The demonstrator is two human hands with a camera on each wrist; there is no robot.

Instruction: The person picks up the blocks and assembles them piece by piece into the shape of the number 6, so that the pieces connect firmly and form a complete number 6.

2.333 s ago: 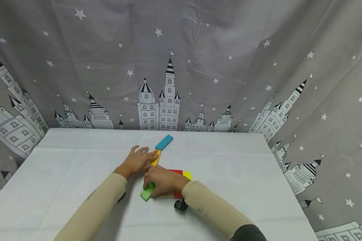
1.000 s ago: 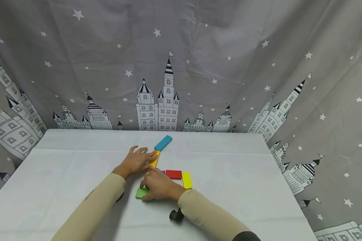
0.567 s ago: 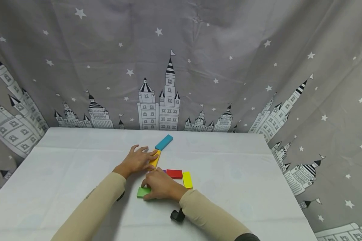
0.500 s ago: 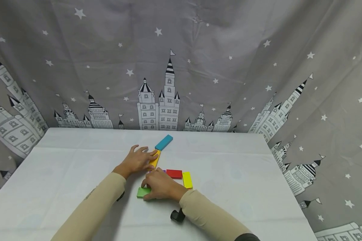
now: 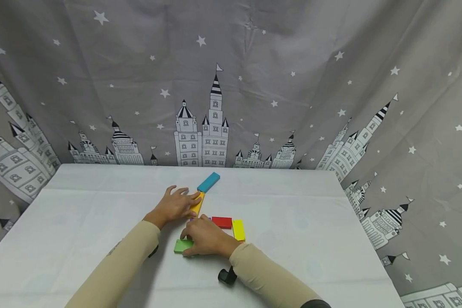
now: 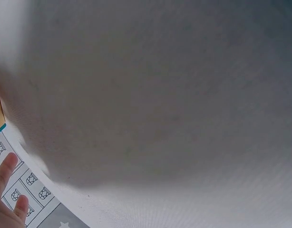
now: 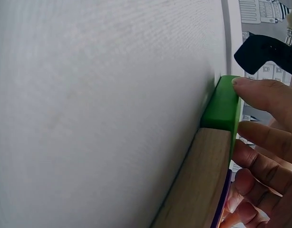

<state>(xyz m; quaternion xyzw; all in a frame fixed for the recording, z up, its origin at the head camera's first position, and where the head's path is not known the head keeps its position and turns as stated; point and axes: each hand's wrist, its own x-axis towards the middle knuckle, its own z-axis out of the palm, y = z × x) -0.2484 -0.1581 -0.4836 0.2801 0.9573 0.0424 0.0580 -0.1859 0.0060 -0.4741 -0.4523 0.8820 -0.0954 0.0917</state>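
- While both sleeved arms are reaching over the white table (image 5: pixel 81 222), the right hand (image 5: pixel 205 239) is lying on a cluster of flat blocks near the middle of the cloth, its fingers curling round them.
- Seen from the right wrist, the thumb is pressing on the end of the green block (image 7: pixel 223 105), and the other fingers (image 7: pixel 253 164) are wrapping the far side of a bare wooden block (image 7: pixel 197 183) lying end to end with the green one; a thin purple block (image 7: pixel 221 203) is showing between the wooden block and the fingers.
- From the head view, the green block (image 5: pixel 182 245) is sticking out to the left of that hand, flat on the table.
- Farther back, the left hand (image 5: pixel 173 205) is resting flat, with its fingers stretched out and relaxed, and their tips are touching the orange block (image 5: pixel 197 204).
- Just beyond the orange block, a blue block (image 5: pixel 208 182) is lying at a slant, its near corner almost meeting the orange one.
- To the right of the right hand, a red block (image 5: pixel 221 222) and a yellow block (image 5: pixel 238 230) are lying side by side, close together.
- Under the right forearm, a small black object (image 5: pixel 226 276) is sitting by the cloth.
- Behind the table, a grey curtain (image 5: pixel 254 85) with white stars and castles is hanging as a backdrop.
- From the left wrist, little is showing beyond white cloth, two fingertips (image 6: pixel 8 166) and a sliver of orange at the edge.
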